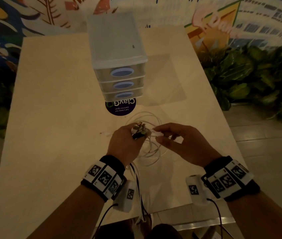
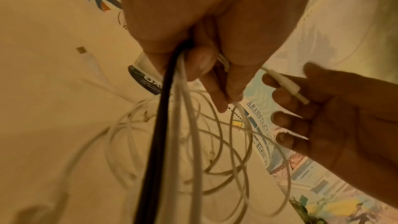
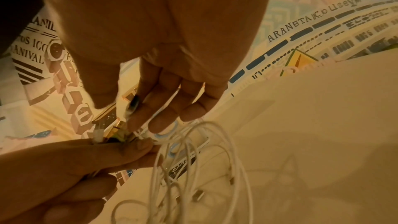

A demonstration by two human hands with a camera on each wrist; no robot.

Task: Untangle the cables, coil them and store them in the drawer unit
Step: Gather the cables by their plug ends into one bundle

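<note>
Over the near middle of the table my left hand (image 1: 136, 134) grips a bundle of cable ends (image 1: 139, 130). In the left wrist view one black cable (image 2: 159, 125) and several white cables (image 2: 187, 134) hang from that fist. My right hand (image 1: 160, 136), just to the right, pinches a white connector (image 1: 157, 133) between thumb and fingers; this connector (image 2: 288, 86) lies across the fingers. Tangled white loops (image 1: 148, 150) lie on the table under both hands and show as white loops (image 3: 204, 168) in the right wrist view. The clear three-drawer unit (image 1: 119, 57) stands farther back, all drawers closed.
A round dark sticker (image 1: 120, 107) sits on the beige table (image 1: 50, 118) in front of the drawer unit. A loose white USB plug (image 2: 86, 55) lies on the table left of my left hand. Green plants (image 1: 257, 80) stand to the right of the table.
</note>
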